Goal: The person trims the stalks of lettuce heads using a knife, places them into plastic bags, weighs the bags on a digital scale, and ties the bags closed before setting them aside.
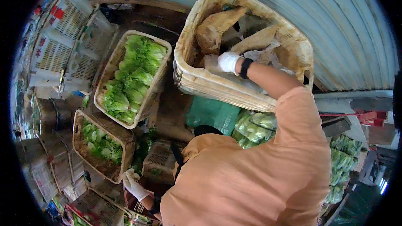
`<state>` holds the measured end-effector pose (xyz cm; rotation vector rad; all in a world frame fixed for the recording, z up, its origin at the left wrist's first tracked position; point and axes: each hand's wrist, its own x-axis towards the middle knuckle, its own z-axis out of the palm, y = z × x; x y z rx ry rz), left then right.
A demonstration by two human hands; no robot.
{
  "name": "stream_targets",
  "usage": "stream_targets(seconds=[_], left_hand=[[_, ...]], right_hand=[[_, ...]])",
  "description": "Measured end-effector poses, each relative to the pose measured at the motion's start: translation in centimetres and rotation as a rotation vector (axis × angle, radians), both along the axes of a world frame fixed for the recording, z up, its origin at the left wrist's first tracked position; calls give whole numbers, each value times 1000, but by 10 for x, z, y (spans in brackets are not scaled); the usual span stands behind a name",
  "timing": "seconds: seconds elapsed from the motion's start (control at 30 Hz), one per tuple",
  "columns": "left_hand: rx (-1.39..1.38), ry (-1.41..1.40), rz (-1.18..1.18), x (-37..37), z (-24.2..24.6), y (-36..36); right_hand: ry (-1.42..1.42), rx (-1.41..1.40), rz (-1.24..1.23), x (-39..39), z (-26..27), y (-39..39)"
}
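Note:
My right hand [228, 62], in a white glove with a black band at the wrist, reaches into a large stained plastic crate [226, 84]. It touches thin translucent plastic [213, 62] among torn brown cardboard [213, 28]; its fingertips are hidden, so its grip is unclear. Low on the left, my left hand [134, 182] wears a white glove with its fingers bent. It is beside the corner of a smaller crate [121, 163] with loose green leaves [102, 142]; whether it touches the rim cannot be told. Between the hands stands a crate [135, 124] of lettuce heads [133, 78].
Stacked white crates [56, 53] line the left side. A corrugated metal wall [345, 37] rises behind the large crate. Near my body lie a green mesh sack [213, 113] and bagged leafy vegetables [256, 125]. More bagged greens [342, 163] are stacked on the right.

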<state>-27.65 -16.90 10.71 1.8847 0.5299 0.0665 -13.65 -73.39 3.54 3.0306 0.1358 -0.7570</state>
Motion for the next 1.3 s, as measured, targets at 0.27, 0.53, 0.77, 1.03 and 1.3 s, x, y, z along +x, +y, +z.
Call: stream_targets(seconds=[0.27, 0.53, 0.77, 1.03, 1.3], left_hand=[[-66, 0, 131, -97, -19, 39], [-184, -26, 160, -125, -20, 44], [-136, -170, -203, -52, 71, -34], [-697, 145, -1050, 6, 73, -156], [-453, -76, -671, -6, 53, -148]], right_hand=[[-35, 514, -382, -27, 82, -69], [-763, 900, -625, -67, 180, -53], [-664, 1762, -567, -88, 234, 29], [-226, 1019, 304, -158, 180, 201], [-776, 517, -112, -126, 121, 88]])
